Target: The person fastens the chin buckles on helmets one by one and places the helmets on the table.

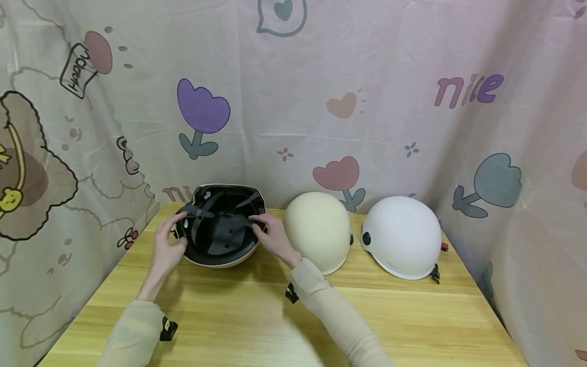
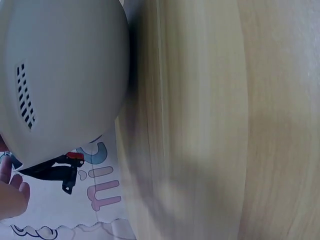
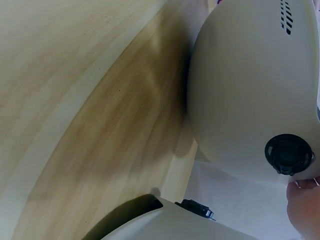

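An upturned helmet (image 1: 224, 257) with a pale shell rests at the back left of the table, its black padded lining (image 1: 222, 232) facing up. My left hand (image 1: 166, 247) grips its left rim, thumb at the edge and fingers near the black strap (image 1: 199, 211). On the opposite side, my right hand (image 1: 276, 238) holds the right rim with thumb and fingers. In the left wrist view a black buckle with a red part (image 2: 65, 167) hangs past the rim. A round black knob (image 3: 288, 154) shows on the shell in the right wrist view, just above the fingertips.
A cream helmet (image 1: 317, 232) stands dome up close to my right hand. Further right is a white helmet (image 1: 403, 237), also dome up, with a strap buckle (image 1: 435, 273) at its edge. A patterned curtain (image 1: 284, 102) hangs behind the wooden table (image 1: 238, 316).
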`<state>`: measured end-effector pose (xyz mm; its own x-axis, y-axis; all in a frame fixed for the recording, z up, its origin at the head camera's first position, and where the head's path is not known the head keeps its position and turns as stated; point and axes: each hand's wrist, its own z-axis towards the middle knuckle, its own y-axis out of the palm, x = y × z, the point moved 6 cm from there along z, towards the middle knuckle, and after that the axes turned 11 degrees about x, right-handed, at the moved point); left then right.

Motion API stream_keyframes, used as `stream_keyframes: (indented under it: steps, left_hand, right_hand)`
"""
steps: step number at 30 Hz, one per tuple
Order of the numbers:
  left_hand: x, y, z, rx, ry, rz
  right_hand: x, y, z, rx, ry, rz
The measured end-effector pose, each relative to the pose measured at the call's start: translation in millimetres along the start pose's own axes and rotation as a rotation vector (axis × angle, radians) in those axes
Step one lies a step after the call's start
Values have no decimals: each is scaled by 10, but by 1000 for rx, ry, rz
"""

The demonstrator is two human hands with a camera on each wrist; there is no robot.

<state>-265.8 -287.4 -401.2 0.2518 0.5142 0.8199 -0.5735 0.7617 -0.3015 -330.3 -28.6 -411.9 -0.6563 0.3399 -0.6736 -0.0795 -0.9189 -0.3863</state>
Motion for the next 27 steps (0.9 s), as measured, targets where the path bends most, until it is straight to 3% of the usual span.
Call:
stream_keyframes:
  steps: [18,27]
  left_hand:
    - [-39,-17,-70,38,-28,4]
    - [-65,-25,-63,-43,-59,42]
  right_hand:
    - [50,-21,-28,-137,28,-6]
    - [28,-32,-18,-158,30,6]
